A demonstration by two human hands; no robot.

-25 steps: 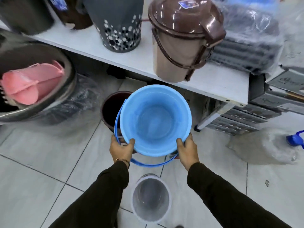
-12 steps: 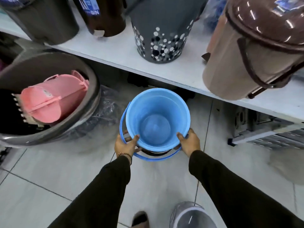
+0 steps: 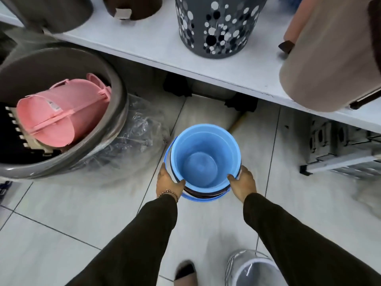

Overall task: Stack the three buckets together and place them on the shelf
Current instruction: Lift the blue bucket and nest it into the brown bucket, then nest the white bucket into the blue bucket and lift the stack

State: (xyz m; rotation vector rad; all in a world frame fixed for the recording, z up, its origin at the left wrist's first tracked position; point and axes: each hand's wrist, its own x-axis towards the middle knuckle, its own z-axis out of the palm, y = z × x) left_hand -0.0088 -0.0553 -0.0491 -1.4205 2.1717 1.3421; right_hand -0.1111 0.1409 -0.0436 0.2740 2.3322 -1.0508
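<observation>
A blue bucket sits nested inside a dark brown bucket on the tiled floor, and only the brown rim shows below it. My left hand grips the stack's left side. Its right side is held by my right hand. The blue handle hangs down around the near side. A clear grey bucket stands on the floor near my feet at the bottom right. Above runs the white shelf.
On the shelf stand a grey dotted bin, a beige lidded bin and dark bins at the left. A big grey tub holding a pink bucket sits on the left floor. Metal racks lie under the shelf at right.
The blue bucket has gone down into the brown bucket on the floor. My hands slid lower on its sides, and my view moved closer to the shelf.
</observation>
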